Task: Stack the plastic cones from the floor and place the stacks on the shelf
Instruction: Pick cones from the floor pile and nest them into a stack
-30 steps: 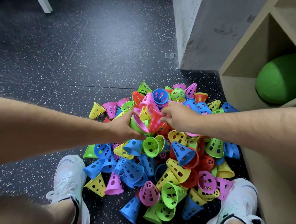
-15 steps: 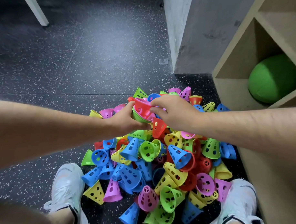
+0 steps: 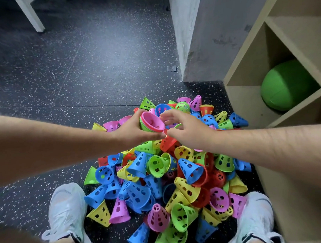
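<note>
The left hand [image 3: 135, 132] curls its fingers and thumb around a short stack of nested plastic cones [image 3: 152, 122], pink inside, then red and green. It holds the stack tilted, with the open mouth toward the right hand [image 3: 189, 130]. The right hand is just beside the stack with loosely spread fingers that hold nothing. The fingertips are near the pink rim, but contact cannot be told.

Below both hands, and toward the person, lies the big pile of perforated plastic cones in many colours [image 3: 190, 170] on the dark speckled rubber floor [image 3: 85, 64]. The pile reaches the two white sport shoes [image 3: 67, 209].

To the right of the right hand stands the light wooden shelf [image 3: 237, 104]. Its front edge is near the edge of the pile. A large green ball [image 3: 288, 85] fills the nearer compartment. Beyond the hands a grey concrete pillar [image 3: 195, 40] stands beside the shelf. To the left of the left hand the floor is open as far as a white furniture leg [image 3: 30, 13].
</note>
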Demonstrator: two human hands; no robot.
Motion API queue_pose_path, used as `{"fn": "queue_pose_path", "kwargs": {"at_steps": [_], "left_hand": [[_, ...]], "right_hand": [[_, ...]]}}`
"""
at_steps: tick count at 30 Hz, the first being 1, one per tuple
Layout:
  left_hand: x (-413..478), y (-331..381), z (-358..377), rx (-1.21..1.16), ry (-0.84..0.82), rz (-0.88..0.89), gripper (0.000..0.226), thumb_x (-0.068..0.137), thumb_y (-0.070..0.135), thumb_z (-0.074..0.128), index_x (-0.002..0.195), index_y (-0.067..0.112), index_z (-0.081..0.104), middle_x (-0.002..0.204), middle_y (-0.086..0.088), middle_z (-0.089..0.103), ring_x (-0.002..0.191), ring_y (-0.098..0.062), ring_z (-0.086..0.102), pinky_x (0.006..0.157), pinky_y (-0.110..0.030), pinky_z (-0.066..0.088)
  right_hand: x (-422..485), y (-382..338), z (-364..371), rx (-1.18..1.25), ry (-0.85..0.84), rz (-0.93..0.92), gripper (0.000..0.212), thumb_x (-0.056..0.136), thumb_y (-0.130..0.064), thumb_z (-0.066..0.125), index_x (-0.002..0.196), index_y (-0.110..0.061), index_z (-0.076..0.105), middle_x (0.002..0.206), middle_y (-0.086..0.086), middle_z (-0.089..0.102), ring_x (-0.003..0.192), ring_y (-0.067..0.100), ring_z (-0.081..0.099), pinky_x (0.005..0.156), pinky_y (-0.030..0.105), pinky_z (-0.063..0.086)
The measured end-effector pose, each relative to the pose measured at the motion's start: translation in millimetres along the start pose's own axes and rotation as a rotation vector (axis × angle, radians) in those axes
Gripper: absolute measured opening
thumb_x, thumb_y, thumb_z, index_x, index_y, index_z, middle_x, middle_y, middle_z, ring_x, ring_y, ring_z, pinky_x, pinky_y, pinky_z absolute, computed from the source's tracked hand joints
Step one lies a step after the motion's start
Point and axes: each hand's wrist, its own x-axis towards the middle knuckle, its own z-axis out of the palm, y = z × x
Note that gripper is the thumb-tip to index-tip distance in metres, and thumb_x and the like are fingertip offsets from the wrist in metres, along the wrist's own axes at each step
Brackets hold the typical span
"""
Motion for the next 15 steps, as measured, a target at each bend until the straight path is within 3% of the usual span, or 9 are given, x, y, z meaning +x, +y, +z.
{"fn": "queue_pose_path", "kwargs": {"at_steps": [3,5,10,15], "left_hand": [[-2.7,-7.6,0.1,0.084,-0.053,0.047,0.077,0.063,0.027,0.099,0.124,0.027,0.052,0.106,0.007,0.071,0.095,-0.003,0.066,0.088,-0.022,0.053],[-7.0,-11.9,0.4,0.130,-0.080,0.046,0.075,0.069,0.011,0.097,0.123,0.033,0.051,0.111,0.007,0.069,0.095,0.001,0.065,0.087,-0.018,0.050],[-9.2,-21.6,-0.6,0.227,-0.101,0.021,0.074,0.068,0.018,0.097,0.125,0.035,0.053,0.115,0.011,0.068,0.104,-0.003,0.066,0.090,-0.016,0.052],[3.5,-25.7,0.7,0.239,-0.093,-0.014,0.069,0.070,0.019,0.096,0.121,0.035,0.053,0.112,0.010,0.068,0.102,-0.006,0.067,0.091,-0.024,0.055]], "right_hand": [[6.4,13.9,-15.4,-0.235,0.007,-0.023,0.037,0.091,-0.015,0.057,0.126,-0.024,0.058,0.119,-0.011,0.063,0.103,0.005,0.061,0.091,0.023,0.049],[14.6,24.7,-23.8,-0.448,-0.008,-0.068,0.033,0.093,-0.017,0.056,0.126,-0.020,0.060,0.120,-0.008,0.062,0.100,0.002,0.054,0.093,0.023,0.044],[33.9,42.3,-31.2,-0.779,-0.156,-0.100,0.024,0.097,-0.027,0.055,0.117,-0.018,0.064,0.115,-0.001,0.058,0.115,0.019,0.048,0.086,0.026,0.035],[44.3,45.4,-15.5,-0.924,-0.275,-0.074,0.035,0.095,-0.041,0.060,0.118,-0.016,0.065,0.115,0.004,0.061,0.117,0.026,0.048,0.094,0.041,0.044]]}}
